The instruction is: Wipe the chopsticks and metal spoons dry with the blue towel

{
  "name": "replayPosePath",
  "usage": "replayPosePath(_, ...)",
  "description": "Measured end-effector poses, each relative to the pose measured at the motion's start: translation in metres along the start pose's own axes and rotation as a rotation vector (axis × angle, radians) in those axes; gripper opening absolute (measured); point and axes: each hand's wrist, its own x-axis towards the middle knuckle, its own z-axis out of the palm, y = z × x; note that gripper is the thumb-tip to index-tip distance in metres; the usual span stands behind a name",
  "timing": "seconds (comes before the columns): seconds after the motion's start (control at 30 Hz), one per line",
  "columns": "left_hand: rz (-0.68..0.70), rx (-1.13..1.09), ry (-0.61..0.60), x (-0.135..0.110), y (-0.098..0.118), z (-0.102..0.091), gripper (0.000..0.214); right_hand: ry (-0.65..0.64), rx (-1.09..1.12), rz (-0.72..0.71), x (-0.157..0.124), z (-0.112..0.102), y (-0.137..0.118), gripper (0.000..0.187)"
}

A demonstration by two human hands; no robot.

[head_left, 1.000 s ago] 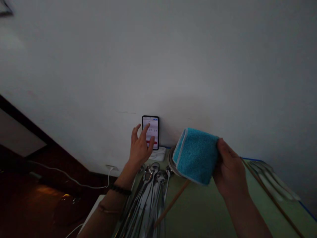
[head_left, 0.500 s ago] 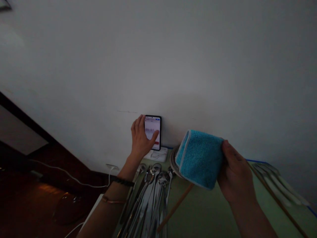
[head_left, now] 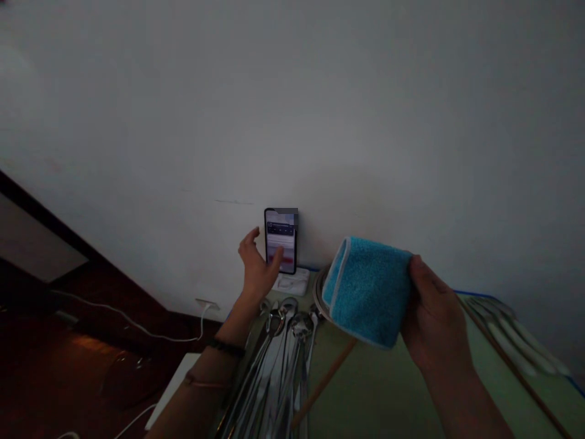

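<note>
- While the head view was dim and tilted, it showed the right hand (head_left: 434, 323) at the lower right of the frame, closed on a folded blue cloth (head_left: 368, 289). The thumb lay across the cloth's near face and the other fingers were hidden behind it.
- The blue cloth hung in the air right of centre, above the green table (head_left: 388, 396). It covered most of a round metal rim (head_left: 317, 297), possibly a plate or lid.
- By its nap the cloth looked like terry: soft, light and limp, and grippy rather than slippery. It would probably droop if pinched by a corner, so the folded thick edge under the thumb seemed the best place to hold it.
- The left hand (head_left: 256, 271) reached up at centre frame with its fingers loosely spread and nothing in its grasp. One fingertip was at the lower part of the screen of a phone (head_left: 281, 241).
- The phone stood upright against the pale wall (head_left: 292, 110), its foot on a small white box (head_left: 292, 283). Stiff and smooth, it would likely slide or tip under a firm push, so a light tap suited it better.
- A bundle of long steel utensils (head_left: 278, 360) lay below the left wrist, with a wooden stick (head_left: 324, 381) just beside it.
- More long utensils (head_left: 507, 332) lay at the right edge, well apart from the bundle.
- A white cable (head_left: 137, 332) trailed over the dark floor at the lower left.
</note>
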Motion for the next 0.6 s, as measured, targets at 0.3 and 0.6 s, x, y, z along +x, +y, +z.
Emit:
replayPosePath(0.3, -0.296, -0.242, -0.065, 0.025, 0.004, 0.013, 0.051, 0.016, -0.004, 0.035, 0.002, 0.001, 0.002, 0.025)
replayPosePath(0.6, -0.384, -0.295, -0.029, 0.033, 0.009, 0.018, 0.046, 0.038, 0.01, 0.024, 0.002, 0.001, 0.003, 0.024)
